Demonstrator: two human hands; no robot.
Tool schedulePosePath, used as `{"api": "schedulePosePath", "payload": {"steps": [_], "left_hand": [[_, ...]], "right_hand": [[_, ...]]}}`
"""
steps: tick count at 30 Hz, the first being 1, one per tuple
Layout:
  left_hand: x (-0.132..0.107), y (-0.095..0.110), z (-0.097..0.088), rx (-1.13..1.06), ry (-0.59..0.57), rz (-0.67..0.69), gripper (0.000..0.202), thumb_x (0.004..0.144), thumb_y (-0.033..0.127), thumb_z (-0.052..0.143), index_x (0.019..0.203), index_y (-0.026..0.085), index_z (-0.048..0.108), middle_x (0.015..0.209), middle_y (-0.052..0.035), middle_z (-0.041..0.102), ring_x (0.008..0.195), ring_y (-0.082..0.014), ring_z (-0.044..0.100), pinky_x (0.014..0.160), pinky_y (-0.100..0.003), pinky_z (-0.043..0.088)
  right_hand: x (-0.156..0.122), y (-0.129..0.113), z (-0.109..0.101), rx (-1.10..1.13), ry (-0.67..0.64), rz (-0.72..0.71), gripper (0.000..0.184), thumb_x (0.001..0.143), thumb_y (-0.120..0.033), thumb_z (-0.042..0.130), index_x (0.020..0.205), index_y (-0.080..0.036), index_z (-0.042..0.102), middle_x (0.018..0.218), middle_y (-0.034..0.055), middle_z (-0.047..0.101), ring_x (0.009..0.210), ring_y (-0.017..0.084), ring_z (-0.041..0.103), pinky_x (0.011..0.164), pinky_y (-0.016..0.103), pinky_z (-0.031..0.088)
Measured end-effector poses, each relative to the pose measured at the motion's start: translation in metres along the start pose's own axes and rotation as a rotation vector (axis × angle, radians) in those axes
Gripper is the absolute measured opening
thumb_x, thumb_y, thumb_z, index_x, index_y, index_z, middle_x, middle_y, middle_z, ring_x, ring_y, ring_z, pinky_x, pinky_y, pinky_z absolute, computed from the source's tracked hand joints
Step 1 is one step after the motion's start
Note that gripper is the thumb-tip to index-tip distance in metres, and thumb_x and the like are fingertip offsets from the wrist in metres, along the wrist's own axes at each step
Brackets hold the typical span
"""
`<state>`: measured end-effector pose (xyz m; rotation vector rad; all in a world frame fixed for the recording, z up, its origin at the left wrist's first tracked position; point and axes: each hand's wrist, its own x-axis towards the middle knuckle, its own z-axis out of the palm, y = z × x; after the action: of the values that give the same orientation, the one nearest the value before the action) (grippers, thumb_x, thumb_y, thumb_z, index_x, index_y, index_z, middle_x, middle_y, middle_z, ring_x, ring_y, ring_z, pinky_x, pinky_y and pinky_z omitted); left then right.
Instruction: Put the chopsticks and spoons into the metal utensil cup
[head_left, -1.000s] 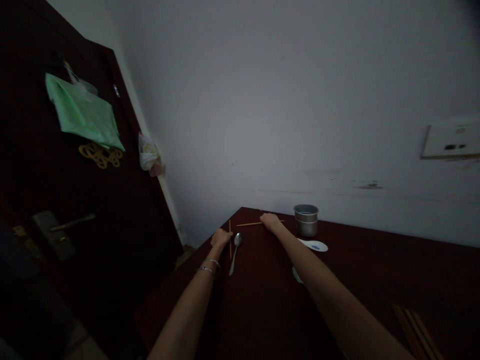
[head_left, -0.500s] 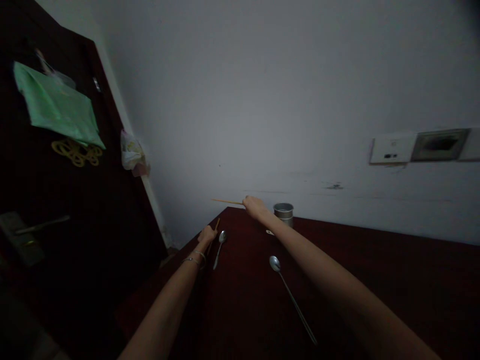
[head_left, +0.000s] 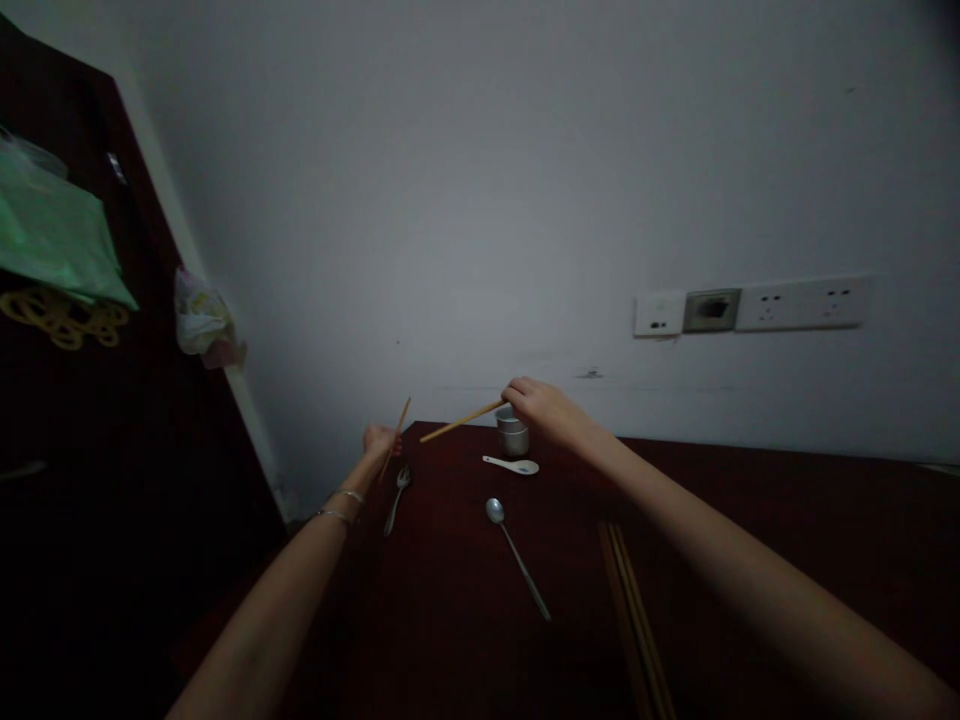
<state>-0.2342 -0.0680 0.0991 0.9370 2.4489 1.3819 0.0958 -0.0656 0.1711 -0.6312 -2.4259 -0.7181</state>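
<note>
My left hand (head_left: 379,440) is closed on a light wooden chopstick (head_left: 397,430) that tilts up and to the right, above the table's far left corner. My right hand (head_left: 546,411) is closed on a second wooden chopstick (head_left: 459,422), whose free end points left and slightly down, just in front of a small metal cup (head_left: 513,435). Both sticks are off the dark red table (head_left: 750,520). A short metal spoon (head_left: 396,497) lies under my left hand.
A white ceramic spoon (head_left: 511,465) lies in front of the cup and a long metal spoon (head_left: 517,558) lies mid-table. Dark chopsticks (head_left: 634,620) lie nearer me. A dark door (head_left: 67,450) with a green bag (head_left: 52,235) stands left. Wall sockets (head_left: 750,308) sit on the white wall.
Both hands have lifted their chopsticks off the table. The right hand moved right, up to the cup, and my view turned right, bringing the sockets and the dark chopsticks into view.
</note>
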Motion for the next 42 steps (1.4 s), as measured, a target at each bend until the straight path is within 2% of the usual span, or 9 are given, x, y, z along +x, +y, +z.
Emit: {"api": "schedulePosePath", "payload": {"steps": [6,10,14,18,22,26,34,39,42], "left_hand": [[-0.036,0.082,-0.003,-0.278,-0.146,0.212,0.011,0.075,0.018,0.057,0.078,0.007,0.058,0.057,-0.0005,0.057,0.045,-0.0069,0.054,0.053,-0.021,0.05],[-0.089,0.118,0.011,-0.603,-0.409,0.332,0.006,0.072,0.01,0.059,0.076,0.006,0.058,0.056,-0.0003,0.056,0.047,-0.0071,0.054,0.055,-0.022,0.052],[-0.155,0.133,0.042,-0.692,-0.827,0.259,0.005,0.07,0.004,0.06,0.074,0.006,0.059,0.062,-0.0041,0.06,0.053,-0.0076,0.056,0.06,-0.023,0.052],[-0.215,0.133,0.074,-0.785,-1.22,0.139,0.008,0.074,0.006,0.057,0.082,0.008,0.055,0.081,-0.0111,0.065,0.073,-0.0159,0.063,0.072,-0.033,0.053],[-0.254,0.129,0.095,-0.82,-1.444,0.085,0.009,0.077,0.008,0.054,0.086,0.008,0.053,0.089,-0.0151,0.064,0.081,-0.0206,0.064,0.078,-0.039,0.05],[-0.271,0.127,0.106,-0.833,-1.498,0.079,0.011,0.078,0.009,0.054,0.089,0.008,0.054,0.087,-0.0151,0.065,0.08,-0.0222,0.065,0.075,-0.037,0.051],[-0.28,0.127,0.118,-0.855,-1.495,0.067,0.017,0.077,0.009,0.057,0.094,0.007,0.057,0.09,-0.0145,0.065,0.077,-0.019,0.065,0.07,-0.031,0.052],[-0.28,0.123,0.125,-0.877,-1.461,0.031,0.017,0.074,0.005,0.058,0.091,0.005,0.059,0.082,-0.0119,0.066,0.068,-0.0148,0.064,0.066,-0.027,0.052],[-0.278,0.122,0.128,-0.892,-1.436,0.034,0.016,0.074,0.004,0.058,0.089,0.005,0.059,0.08,-0.0115,0.067,0.066,-0.0145,0.064,0.066,-0.027,0.052]], "right_hand": [[-0.068,0.024,-0.018,0.076,0.091,0.037,0.02,0.084,-0.01,0.041,0.093,-0.013,0.058,0.091,0.0111,0.058,0.083,0.019,0.052,0.074,0.031,0.041],[-0.106,0.032,-0.037,0.049,0.166,0.073,0.022,0.085,-0.012,0.04,0.097,-0.013,0.059,0.096,0.0129,0.059,0.09,0.02,0.053,0.077,0.033,0.044],[-0.137,0.038,-0.047,0.02,0.217,0.098,0.023,0.086,-0.014,0.039,0.097,-0.014,0.06,0.101,0.0134,0.059,0.097,0.021,0.053,0.082,0.035,0.044],[-0.159,0.043,-0.049,-0.012,0.226,0.126,0.023,0.086,-0.015,0.041,0.097,-0.014,0.061,0.102,0.0136,0.06,0.1,0.021,0.053,0.084,0.037,0.044],[-0.173,0.047,-0.046,-0.006,0.226,0.152,0.022,0.085,-0.014,0.044,0.098,-0.014,0.061,0.105,0.0132,0.061,0.103,0.022,0.053,0.084,0.037,0.045],[-0.182,0.048,-0.039,0.036,0.205,0.169,0.023,0.083,-0.013,0.047,0.101,-0.016,0.062,0.105,0.0124,0.062,0.103,0.021,0.054,0.084,0.038,0.045],[-0.184,0.05,-0.036,0.083,0.16,0.183,0.025,0.08,-0.016,0.054,0.104,-0.019,0.062,0.103,0.0112,0.063,0.105,0.022,0.053,0.085,0.038,0.045],[-0.187,0.049,-0.028,0.184,0.224,0.213,0.027,0.082,-0.014,0.049,0.105,-0.017,0.062,0.108,0.0118,0.062,0.104,0.02,0.055,0.088,0.038,0.046],[-0.187,0.051,-0.021,0.375,0.318,0.366,0.031,0.082,-0.013,0.045,0.109,-0.018,0.06,0.113,0.0108,0.06,0.106,0.019,0.054,0.092,0.039,0.043]]}}
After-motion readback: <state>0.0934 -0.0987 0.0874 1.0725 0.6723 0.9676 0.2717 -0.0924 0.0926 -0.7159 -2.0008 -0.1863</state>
